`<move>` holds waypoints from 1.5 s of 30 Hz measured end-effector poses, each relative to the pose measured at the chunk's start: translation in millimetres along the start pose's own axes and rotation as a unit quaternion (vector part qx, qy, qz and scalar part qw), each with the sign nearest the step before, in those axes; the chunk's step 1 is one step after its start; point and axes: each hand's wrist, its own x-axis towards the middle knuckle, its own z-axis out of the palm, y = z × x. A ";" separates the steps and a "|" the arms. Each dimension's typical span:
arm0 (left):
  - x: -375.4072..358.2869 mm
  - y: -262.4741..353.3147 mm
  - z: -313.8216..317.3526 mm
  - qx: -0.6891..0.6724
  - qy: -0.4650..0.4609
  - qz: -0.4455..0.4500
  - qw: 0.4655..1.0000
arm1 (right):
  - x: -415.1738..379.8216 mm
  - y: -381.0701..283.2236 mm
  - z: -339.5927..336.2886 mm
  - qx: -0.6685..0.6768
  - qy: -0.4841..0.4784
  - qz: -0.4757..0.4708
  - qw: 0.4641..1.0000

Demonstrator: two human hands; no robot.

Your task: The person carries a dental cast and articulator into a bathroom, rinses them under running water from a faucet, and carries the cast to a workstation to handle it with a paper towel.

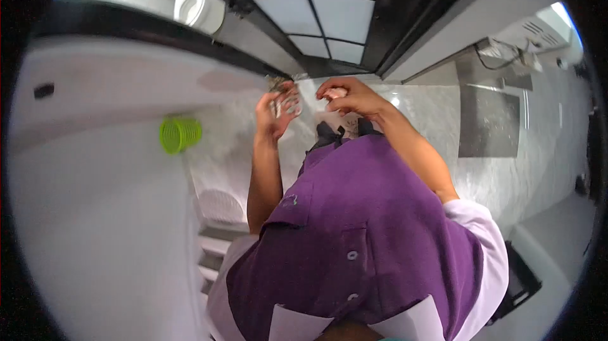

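Note:
Both my hands are raised in front of my purple garment, side by side with a gap between them. My left hand (277,112) is curled around a clear, shiny object (286,104) that looks like glass or plastic; its exact shape is blurred. To the right of it, my right hand (354,97) has its fingers bent around a small pinkish-white thing (335,93), too small to name. The two hands do not touch. Below them my dark shoes (329,132) show on the pale floor.
A green basket (180,134) is on the left. Ahead rises a black-framed door with frosted panes (347,15). A toilet (191,5) shows through an opening at upper left. A grey mat (488,121) lies on the right, below wall-mounted equipment with cables (506,53).

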 end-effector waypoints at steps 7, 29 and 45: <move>-16.7 -20.8 48.8 0.180 -0.007 0.038 0.983 | -28.0 -7.4 -8.5 -0.002 0.016 -0.072 0.997; -88.8 -77.1 -25.7 0.321 -0.121 -0.113 0.933 | -108.2 89.7 104.3 -0.018 0.028 0.012 0.999; -76.3 -144.1 71.3 0.224 -0.215 -0.213 0.926 | -198.1 116.7 40.0 0.196 0.062 -0.076 0.976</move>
